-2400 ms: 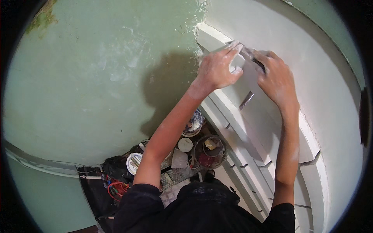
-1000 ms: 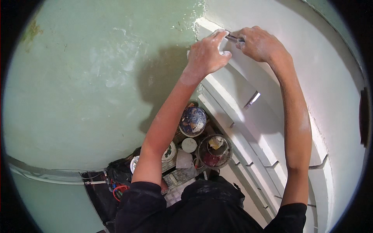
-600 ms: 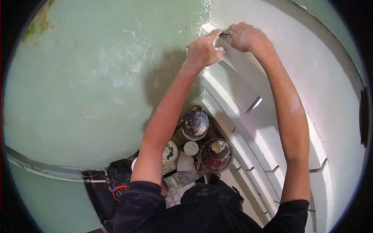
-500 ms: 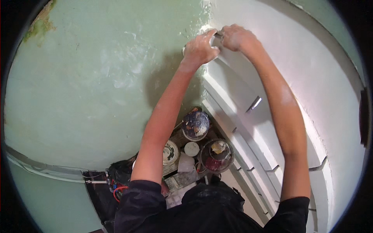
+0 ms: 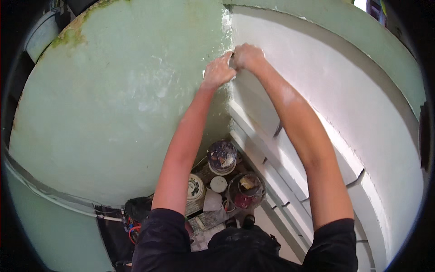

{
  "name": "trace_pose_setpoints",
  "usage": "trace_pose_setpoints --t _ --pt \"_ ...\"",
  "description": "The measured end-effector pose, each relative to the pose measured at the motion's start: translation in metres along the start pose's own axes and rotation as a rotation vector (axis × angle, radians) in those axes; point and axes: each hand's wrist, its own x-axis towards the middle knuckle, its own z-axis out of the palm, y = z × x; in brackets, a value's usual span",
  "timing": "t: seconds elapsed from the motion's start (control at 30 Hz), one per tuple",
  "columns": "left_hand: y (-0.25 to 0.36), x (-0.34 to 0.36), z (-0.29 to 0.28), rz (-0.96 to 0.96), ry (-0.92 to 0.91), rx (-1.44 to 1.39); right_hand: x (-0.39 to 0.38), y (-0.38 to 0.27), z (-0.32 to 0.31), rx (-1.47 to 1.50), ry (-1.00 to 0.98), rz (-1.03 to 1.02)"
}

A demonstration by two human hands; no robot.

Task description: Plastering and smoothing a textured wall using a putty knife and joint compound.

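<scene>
Both hands are close together at the corner where a green wall (image 5: 113, 113) meets a white-coated wall (image 5: 326, 68). My left hand (image 5: 219, 71) lies on the green side, fingers curled, its skin dusted with white. A white edge (image 5: 203, 75) shows behind it; what it belongs to is hidden. My right hand (image 5: 249, 56) is closed on the white side. A small dark thing (image 5: 232, 60) shows between the hands, gripped by the right fingers, its kind too covered to tell. Patchy white filler (image 5: 226, 25) runs up the corner above them.
White stepped ledges (image 5: 258, 129) run down the right. Below stand a stained dark-lidded bucket (image 5: 221, 156), a white-lidded tub (image 5: 195, 187), a small white lid (image 5: 218, 184) and a round container with dark red contents (image 5: 244, 199). Cables (image 5: 132, 231) lie lower left.
The view has shifted, bringing more of the wall's top edge into sight. Both hands appear further left and lower in the picture, still together at the corner.
</scene>
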Motion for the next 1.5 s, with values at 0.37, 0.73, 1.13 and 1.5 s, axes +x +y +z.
trace_pose_setpoints --t 0.37,0.73,1.13,1.5 --pt "0.038 -0.063 -0.004 0.122 0.082 -0.141 -0.061 0.052 0.002 0.189 0.105 -0.031" --pt "0.068 -0.088 0.004 0.286 0.085 -0.283 -0.126 0.069 0.009 -0.016 0.195 -0.076" --pt "0.032 -0.054 0.012 0.272 0.179 -0.200 -0.066 0.051 0.011 -0.046 0.178 -0.134" --pt "-0.007 -0.021 0.025 0.177 0.252 -0.159 -0.011 0.026 0.010 -0.037 0.050 -0.099"
